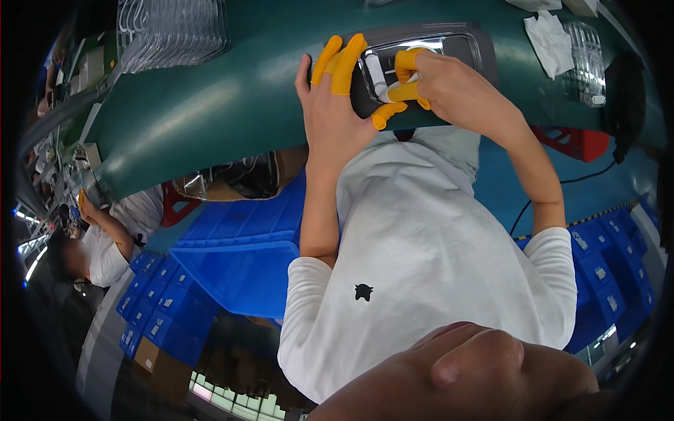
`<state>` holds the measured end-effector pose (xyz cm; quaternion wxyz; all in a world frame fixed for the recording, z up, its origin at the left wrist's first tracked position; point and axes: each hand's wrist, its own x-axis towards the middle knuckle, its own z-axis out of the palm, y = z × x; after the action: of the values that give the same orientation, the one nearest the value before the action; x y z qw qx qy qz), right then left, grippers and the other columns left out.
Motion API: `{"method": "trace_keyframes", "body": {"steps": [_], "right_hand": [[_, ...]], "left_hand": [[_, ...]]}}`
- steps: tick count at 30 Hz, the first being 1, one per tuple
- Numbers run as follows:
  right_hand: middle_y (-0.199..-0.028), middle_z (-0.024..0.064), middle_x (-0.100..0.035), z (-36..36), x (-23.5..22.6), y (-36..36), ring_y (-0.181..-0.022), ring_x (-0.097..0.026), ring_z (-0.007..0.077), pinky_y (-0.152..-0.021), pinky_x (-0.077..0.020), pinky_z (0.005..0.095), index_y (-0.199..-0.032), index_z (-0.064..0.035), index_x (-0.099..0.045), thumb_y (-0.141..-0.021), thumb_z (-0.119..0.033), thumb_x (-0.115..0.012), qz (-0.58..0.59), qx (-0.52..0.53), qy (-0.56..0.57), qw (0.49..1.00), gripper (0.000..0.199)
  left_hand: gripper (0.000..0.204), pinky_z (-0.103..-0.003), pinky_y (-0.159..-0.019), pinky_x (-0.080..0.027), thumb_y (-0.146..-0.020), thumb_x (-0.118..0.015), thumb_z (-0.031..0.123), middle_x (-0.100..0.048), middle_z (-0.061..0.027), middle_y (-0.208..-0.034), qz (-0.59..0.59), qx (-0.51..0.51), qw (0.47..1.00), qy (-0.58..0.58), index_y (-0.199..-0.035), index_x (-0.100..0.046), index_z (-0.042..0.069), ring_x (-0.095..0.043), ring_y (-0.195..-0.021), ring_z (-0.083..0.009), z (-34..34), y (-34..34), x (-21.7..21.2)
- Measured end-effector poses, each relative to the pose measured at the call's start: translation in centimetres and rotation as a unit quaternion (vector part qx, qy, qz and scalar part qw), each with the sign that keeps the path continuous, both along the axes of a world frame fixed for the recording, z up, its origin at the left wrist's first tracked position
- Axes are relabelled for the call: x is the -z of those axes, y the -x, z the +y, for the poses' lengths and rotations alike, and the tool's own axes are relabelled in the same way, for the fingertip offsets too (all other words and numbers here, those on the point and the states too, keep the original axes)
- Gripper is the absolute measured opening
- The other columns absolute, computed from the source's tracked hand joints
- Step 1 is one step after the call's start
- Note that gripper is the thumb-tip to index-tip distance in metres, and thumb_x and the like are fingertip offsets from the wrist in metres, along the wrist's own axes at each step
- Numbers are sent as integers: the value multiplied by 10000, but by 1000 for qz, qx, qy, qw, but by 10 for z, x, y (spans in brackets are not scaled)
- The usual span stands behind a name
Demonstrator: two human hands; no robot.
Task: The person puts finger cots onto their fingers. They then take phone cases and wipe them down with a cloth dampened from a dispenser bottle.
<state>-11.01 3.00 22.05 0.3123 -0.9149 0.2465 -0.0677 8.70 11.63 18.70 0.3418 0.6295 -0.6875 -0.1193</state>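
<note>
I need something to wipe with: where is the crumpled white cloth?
In the head view, the crumpled white cloth lies at upper right on the green work surface, beside a clear plastic tray.

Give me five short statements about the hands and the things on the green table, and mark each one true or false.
1. Both hands rest on a dark tray with a clear plastic insert. True: the left hand steadies its side and the right hand is on top.
2. The fingertips wear blue covers. False: the finger cots are orange-yellow.
3. The right hand pinches a small white part at the tray. True.
4. A stack of clear plastic trays lies at the far left of the green table. True.
5. The crumpled white cloth lies under the left hand. False: it lies apart, to the right of the tray.
</note>
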Motion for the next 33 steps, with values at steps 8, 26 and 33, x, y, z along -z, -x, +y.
{"method": "trace_keyframes", "body": {"steps": [8, 26, 33], "right_hand": [[-1081, 162, -643, -23, -15, 64, -920, -634, 349, -777, -545, 385, -930, 43, -756, -700, 132, -652, 65, 51, 40, 996, 267], [-987, 153, -639, -16, -2, 39, -921, -634, 306, -818, -541, 377, -794, 55, -716, -723, 46, -690, 27, 29, 92, 995, 76], [-982, 148, -637, -25, -4, 60, -908, -642, 302, -776, -546, 378, -851, 51, -735, -738, 53, -681, 90, 88, 117, 985, 125]], "left_hand": [[865, -551, -1178, -212, -654, -904, 375, -636, -86, -1280, 13, -5, 1000, -25, -1379, -539, 78, -512, -1317, -304, 1, 1, -8], [862, -549, -1175, -212, -660, -902, 386, -613, -74, -1363, 19, 8, 1000, -24, -1376, -531, 82, -505, -1335, -305, 1, -2, -2], [850, -543, -1175, -219, -655, -901, 384, -615, -76, -1357, 33, 0, 999, -31, -1364, -542, 83, -516, -1316, -308, 1, -1, -3]]}}
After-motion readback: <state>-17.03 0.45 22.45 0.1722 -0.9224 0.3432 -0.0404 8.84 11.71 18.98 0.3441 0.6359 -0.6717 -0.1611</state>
